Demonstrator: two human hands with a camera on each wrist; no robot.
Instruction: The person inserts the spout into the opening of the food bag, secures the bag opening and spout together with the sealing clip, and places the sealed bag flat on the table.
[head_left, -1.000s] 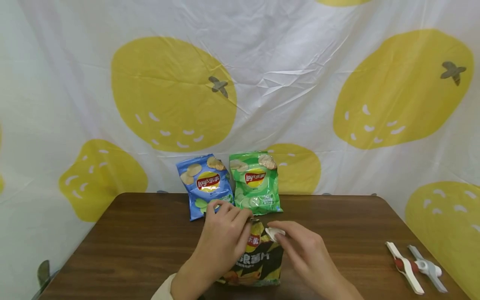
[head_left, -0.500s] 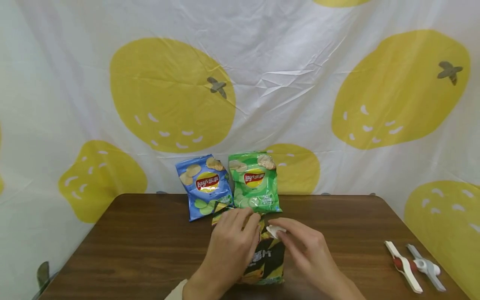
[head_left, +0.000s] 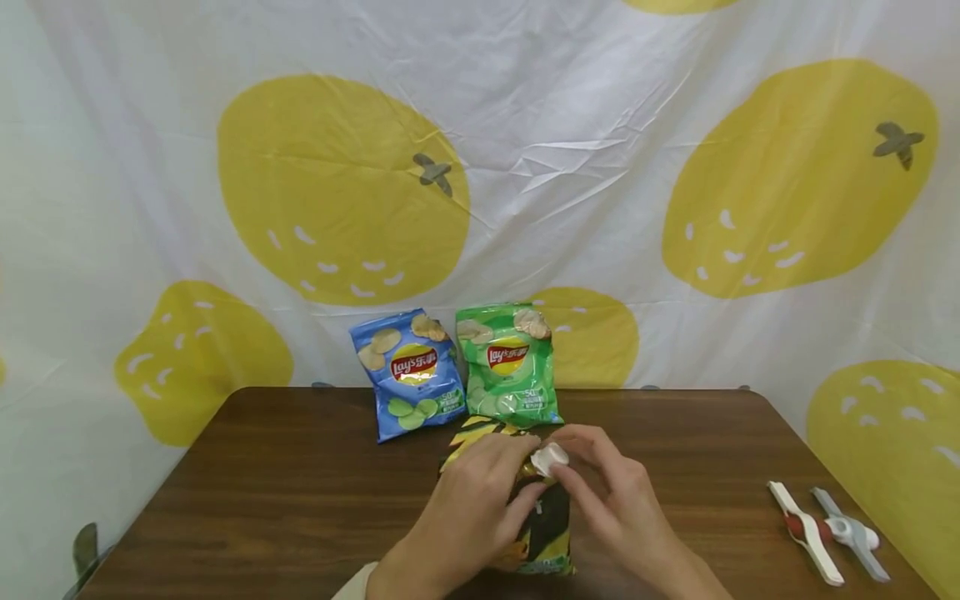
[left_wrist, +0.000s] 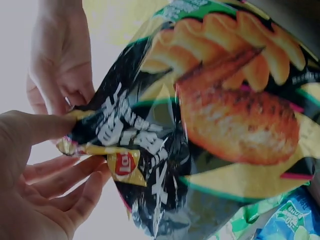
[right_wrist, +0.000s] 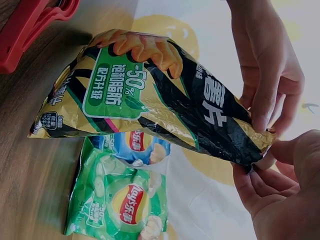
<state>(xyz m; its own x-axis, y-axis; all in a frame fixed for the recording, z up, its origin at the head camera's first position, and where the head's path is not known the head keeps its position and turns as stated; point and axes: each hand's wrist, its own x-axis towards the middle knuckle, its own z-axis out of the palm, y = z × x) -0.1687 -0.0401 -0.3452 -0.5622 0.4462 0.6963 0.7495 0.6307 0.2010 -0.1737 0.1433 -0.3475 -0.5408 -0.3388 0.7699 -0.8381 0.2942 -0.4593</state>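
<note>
A black-and-gold chip bag [head_left: 551,521] stands upright on the table, its front partly hidden by my left hand [head_left: 468,508]. That hand grips the bag's gathered top, thumb across the front, as the left wrist view shows at the bag's narrow end [left_wrist: 82,135]. My right hand [head_left: 622,492] pinches a small white piece [head_left: 551,458] between thumb and fingertips, right at the bag's top. In the right wrist view, both hands meet at the bag's gold corner [right_wrist: 262,140], the right hand's fingers [right_wrist: 242,182] just below it; the white piece is hidden there.
Behind the black bag, a blue Lay's bag [head_left: 408,375] and a green Lay's bag [head_left: 510,367] lean against the lemon-print cloth [head_left: 570,208]. Long clips [head_left: 806,533] in white, red and grey lie near the right edge of the brown table [head_left: 300,492].
My left hand has shifted right, closer to my right hand, and its thumb now reaches across the bag. The bag's top has turned, and the white piece has tilted up. My right hand barely moved.
</note>
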